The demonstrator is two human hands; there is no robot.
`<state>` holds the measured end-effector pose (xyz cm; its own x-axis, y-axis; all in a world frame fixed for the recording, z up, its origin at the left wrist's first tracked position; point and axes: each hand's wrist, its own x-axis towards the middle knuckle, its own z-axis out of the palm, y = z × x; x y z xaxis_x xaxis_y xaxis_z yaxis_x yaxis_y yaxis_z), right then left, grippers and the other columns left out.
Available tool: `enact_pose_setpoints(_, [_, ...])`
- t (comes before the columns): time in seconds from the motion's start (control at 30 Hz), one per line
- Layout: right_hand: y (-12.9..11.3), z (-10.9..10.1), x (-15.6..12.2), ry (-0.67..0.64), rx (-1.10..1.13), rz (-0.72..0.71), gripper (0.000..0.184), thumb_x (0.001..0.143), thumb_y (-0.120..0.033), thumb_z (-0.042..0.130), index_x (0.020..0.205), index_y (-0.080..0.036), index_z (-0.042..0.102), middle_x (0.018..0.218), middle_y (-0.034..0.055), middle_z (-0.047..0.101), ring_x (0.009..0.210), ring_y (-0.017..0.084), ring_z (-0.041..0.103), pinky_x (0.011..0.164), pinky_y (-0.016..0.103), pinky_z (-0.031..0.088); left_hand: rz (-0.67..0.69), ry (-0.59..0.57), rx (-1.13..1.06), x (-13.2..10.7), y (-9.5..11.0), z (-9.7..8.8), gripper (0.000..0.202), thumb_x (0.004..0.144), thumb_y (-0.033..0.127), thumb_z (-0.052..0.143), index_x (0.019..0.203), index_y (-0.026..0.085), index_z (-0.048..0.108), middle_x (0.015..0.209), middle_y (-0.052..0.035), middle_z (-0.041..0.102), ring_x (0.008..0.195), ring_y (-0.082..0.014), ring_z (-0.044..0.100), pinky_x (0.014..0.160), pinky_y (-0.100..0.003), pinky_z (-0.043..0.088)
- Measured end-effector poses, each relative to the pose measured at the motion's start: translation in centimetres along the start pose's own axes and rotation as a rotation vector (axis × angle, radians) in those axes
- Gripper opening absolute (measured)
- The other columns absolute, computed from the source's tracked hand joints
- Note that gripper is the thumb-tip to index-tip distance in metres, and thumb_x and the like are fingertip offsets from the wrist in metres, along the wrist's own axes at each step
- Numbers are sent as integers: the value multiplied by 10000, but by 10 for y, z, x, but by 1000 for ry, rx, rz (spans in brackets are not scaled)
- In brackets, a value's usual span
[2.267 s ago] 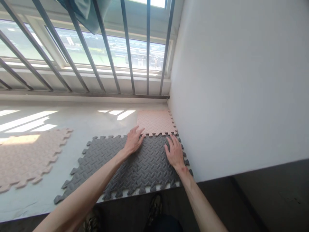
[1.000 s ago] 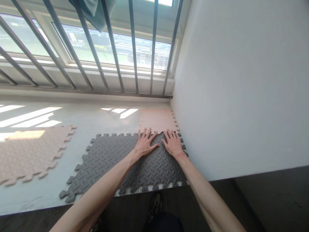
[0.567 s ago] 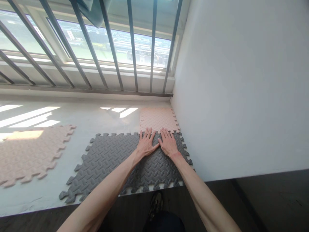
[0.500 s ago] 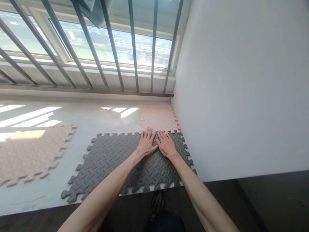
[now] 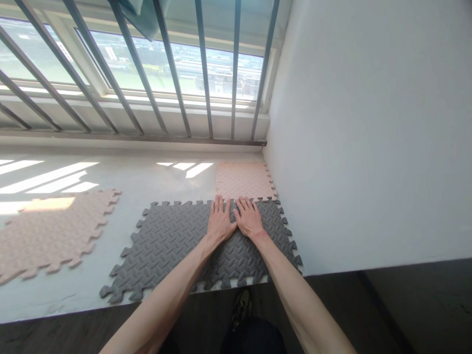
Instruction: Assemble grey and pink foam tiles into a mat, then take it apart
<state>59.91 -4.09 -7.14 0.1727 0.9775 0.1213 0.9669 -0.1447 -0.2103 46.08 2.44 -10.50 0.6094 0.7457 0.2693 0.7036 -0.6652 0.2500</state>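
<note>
Two grey foam puzzle mats lie joined on a pale ledge: the left grey mat (image 5: 162, 246) and the right grey mat (image 5: 265, 236). A pink foam mat (image 5: 244, 180) sits in the corner, its near edge meeting the right grey mat. My left hand (image 5: 220, 222) lies flat and open on the grey mats near the pink mat's edge. My right hand (image 5: 250, 220) lies flat and open beside it, thumbs almost touching. Neither hand holds anything.
Another pink foam mat (image 5: 51, 231) lies loose on the ledge (image 5: 147, 182) at the left. A barred window (image 5: 147, 73) runs along the back. A white wall (image 5: 368, 137) closes the right side. The ledge's front edge drops to a dark floor (image 5: 405, 309), where my shoe (image 5: 241, 305) shows.
My hands have slid together along the seam between the grey and pink mats, the right hand moving left from the wall side until both lie side by side.
</note>
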Motion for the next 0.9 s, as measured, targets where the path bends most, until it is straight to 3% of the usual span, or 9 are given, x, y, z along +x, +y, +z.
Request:
enact_pose_setpoints(0.17, [8,-6,-1,5,-30,17,705,1127,-578,250,1654,-159,459,1763,125,377,1667,288,269,1349,497,191,-17,0,-25,-3,-3,-2,852,992,589,545,1700,140,395,1782,-179,316,1683,-399,178,1349,-575,208])
enact_pose_setpoints(0.33, [43,-11,-12,104,-120,249,863,1104,-642,243,1651,7,398,1774,246,284,1681,373,193,1351,533,126,-15,4,-16,-5,-3,-7,908,1024,714,431,1707,119,372,1807,-181,242,1692,-377,151,1364,-540,187])
enact_pose_setpoints(0.57, [64,-20,-10,12,-79,289,961,1073,-730,203,1628,21,428,1710,260,415,1623,353,347,1347,509,146,-13,21,-18,-6,-4,-4,918,1032,698,407,1734,115,295,1804,-174,254,1695,-366,143,1363,-561,191])
enact_pose_setpoints(0.73, [75,-13,-21,50,-137,252,885,1092,-688,190,1705,-60,308,1790,189,271,1689,306,184,1355,527,133,-16,23,-7,-5,-5,-3,933,1035,712,375,1716,77,319,1796,-190,270,1694,-349,159,1371,-524,183])
enact_pose_setpoints(0.9, [84,-10,-31,41,-156,237,877,1089,-693,242,1700,-70,327,1802,191,227,1692,310,177,1356,515,150,-24,7,-2,-5,-5,-6,930,1040,710,357,1697,52,352,1802,-199,249,1696,-349,146,1376,-511,163])
